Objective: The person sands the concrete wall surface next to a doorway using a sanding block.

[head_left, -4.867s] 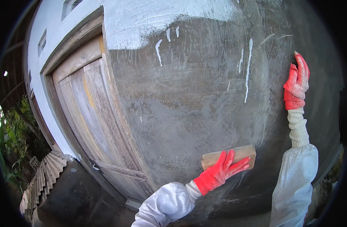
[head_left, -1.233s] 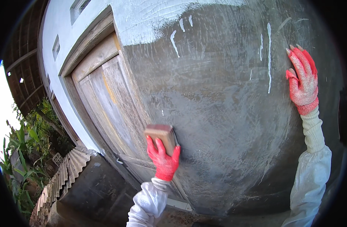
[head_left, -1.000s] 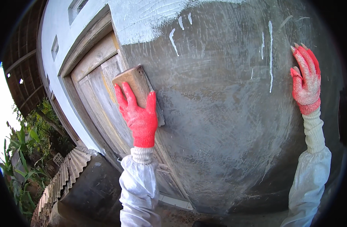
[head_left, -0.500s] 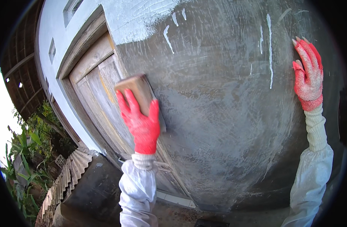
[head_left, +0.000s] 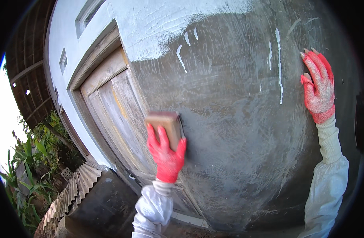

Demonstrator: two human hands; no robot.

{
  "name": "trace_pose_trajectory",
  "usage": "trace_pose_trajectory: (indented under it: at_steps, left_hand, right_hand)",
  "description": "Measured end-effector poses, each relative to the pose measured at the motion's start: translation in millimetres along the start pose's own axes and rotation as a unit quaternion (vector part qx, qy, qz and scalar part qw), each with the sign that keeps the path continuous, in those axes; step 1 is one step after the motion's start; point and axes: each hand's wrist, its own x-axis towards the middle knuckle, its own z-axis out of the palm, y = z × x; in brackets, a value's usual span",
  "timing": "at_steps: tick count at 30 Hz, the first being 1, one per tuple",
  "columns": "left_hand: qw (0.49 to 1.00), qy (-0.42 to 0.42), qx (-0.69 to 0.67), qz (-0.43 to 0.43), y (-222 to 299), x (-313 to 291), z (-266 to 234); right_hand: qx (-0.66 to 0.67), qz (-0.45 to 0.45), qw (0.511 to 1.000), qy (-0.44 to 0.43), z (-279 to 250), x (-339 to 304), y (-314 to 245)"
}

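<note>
My left hand (head_left: 165, 158), in a red glove, grips a brown sanding block (head_left: 171, 126) from its outer face. The block lies against the grey wall (head_left: 237, 135), just right of the wooden door's frame; its underside is hidden. The wall is rough cement with pale scuffs and several white drips. At the far right my right hand (head_left: 320, 85) rests flat on the wall, fingers stretched upward and holding nothing. Its red glove is dusted white, and the fingertips are bare.
A weathered wooden door (head_left: 114, 107) stands left of the block. White paint (head_left: 150, 31) covers the wall's upper part. Lower left are corrugated sheets (head_left: 73, 190) beside a dark low wall (head_left: 98, 202), with green plants (head_left: 27, 170) beyond. A roof (head_left: 27, 59) overhangs at upper left.
My left hand has moved down and to the right with the sanding block. The whole view has shifted slightly; my right hand still rests on the wall.
</note>
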Motion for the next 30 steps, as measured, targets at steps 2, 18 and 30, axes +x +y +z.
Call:
trace_pose_trajectory:
  at_steps: [2, 18, 30]
  left_hand:
    - [0.998, 0.040, 0.024, -0.044, -3, 100, -11]
    - [0.999, -0.027, 0.012, -0.016, 6, -110, 0]
    - [1.000, -0.014, 0.013, 0.008, 11, -66, 1]
  right_hand:
    - [0.001, 0.011, 1.000, -0.007, 1, 2, -2]
    - [0.039, 0.028, 0.999, 0.014, 1, 2, -2]
    - [0.032, 0.047, 0.998, 0.025, 3, -1, 3]
